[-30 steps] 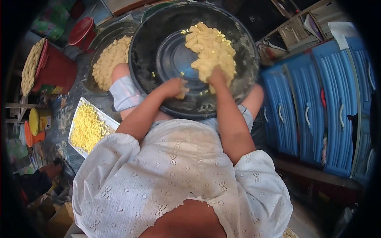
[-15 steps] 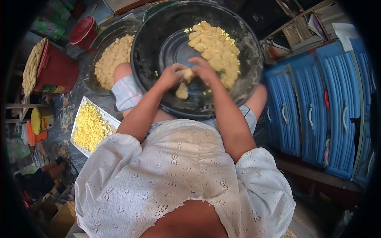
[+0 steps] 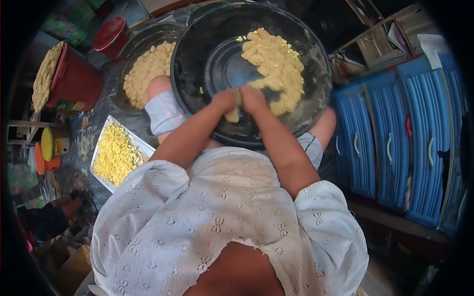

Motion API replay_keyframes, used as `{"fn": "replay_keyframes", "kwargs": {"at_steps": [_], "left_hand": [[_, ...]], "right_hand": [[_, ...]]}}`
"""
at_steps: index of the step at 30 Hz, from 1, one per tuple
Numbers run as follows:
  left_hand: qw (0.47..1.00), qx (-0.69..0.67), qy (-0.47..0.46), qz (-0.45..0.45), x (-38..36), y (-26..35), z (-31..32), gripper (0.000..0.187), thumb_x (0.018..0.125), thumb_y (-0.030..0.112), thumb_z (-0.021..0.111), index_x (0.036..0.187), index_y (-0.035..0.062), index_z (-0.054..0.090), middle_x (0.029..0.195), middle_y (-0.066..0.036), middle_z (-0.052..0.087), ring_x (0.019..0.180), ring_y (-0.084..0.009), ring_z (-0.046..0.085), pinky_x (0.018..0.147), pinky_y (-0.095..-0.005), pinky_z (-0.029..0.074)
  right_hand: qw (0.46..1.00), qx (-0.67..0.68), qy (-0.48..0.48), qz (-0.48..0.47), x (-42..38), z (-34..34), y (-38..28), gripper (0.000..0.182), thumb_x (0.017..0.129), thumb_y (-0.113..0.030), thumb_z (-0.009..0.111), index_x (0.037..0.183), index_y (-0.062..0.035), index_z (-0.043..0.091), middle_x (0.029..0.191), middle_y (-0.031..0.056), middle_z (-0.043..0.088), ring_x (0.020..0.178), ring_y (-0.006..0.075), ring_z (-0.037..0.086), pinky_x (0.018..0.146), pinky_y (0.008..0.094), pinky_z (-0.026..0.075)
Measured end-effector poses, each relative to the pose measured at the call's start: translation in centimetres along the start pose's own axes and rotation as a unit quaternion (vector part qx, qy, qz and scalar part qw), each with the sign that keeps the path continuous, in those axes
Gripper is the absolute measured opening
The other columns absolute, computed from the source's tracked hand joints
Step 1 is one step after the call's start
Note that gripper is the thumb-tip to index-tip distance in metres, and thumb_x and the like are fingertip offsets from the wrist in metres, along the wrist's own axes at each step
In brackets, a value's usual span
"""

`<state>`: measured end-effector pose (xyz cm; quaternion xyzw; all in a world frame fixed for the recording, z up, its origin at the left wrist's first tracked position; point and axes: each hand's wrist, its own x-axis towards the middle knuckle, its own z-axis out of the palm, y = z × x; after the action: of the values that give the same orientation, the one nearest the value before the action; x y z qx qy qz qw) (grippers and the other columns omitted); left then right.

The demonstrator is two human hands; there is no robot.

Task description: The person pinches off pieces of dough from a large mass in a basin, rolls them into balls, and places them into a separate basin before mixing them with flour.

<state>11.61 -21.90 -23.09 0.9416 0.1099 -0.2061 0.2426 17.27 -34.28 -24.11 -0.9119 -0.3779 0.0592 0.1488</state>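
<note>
A large black basin rests across the person's lap, with a heap of pale yellow dough along its right side. Near the basin's front wall, my left hand is closed around dough, and a small lump hangs below it. Right beside it, my right hand is also closed on dough, its fingers mostly hidden from above. A tongue of dough runs from the heap to the right hand. Small yellow cubes lie at the heap's far edge.
Left of the basin stands a dark tub of dough lumps. A white tray of yellow cubes sits nearer. Farther left are a red bucket topped with dough, a yellow pail and another person's leg. Blue drawers stand at right.
My hands have gone from loosely parted fingers to closed on dough, side by side. The dough heap now stretches toward my right hand. The view has shifted slightly.
</note>
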Motion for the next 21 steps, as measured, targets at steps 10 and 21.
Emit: {"fn": "replay_keyframes", "kwargs": {"at_steps": [10, 21], "left_hand": [[0.968, -0.232, 0.0, 0.101, -1.8, 0.3, -3.8, 0.021, 0.067, 0.009, 0.064, 0.08, 0.0027, 0.048, 0.075, -0.006, 0.057, 0.068, -0.017, 0.058, 0.061, -0.029, 0.047], [0.76, -0.617, 0.206, 0.002, -4.1, -2.9, -6.7, 0.031, 0.077, 0.004, 0.053, 0.107, 0.0021, 0.045, 0.086, -0.006, 0.056, 0.078, -0.0147, 0.054, 0.066, -0.0254, 0.045]], "right_hand": [[0.977, 0.203, 0.062, 0.024, -1.1, -4.8, 3.4, 0.029, 0.061, -0.012, 0.066, 0.086, -0.0103, 0.05, 0.095, 0.0116, 0.051, 0.091, 0.0328, 0.051, 0.074, 0.0403, 0.043], [0.984, 0.156, 0.077, -0.045, 1.5, -4.2, 1.5, 0.032, 0.071, -0.001, 0.047, 0.1, -0.01, 0.058, 0.1, 0.0134, 0.052, 0.094, 0.033, 0.049, 0.079, 0.0413, 0.042]]}}
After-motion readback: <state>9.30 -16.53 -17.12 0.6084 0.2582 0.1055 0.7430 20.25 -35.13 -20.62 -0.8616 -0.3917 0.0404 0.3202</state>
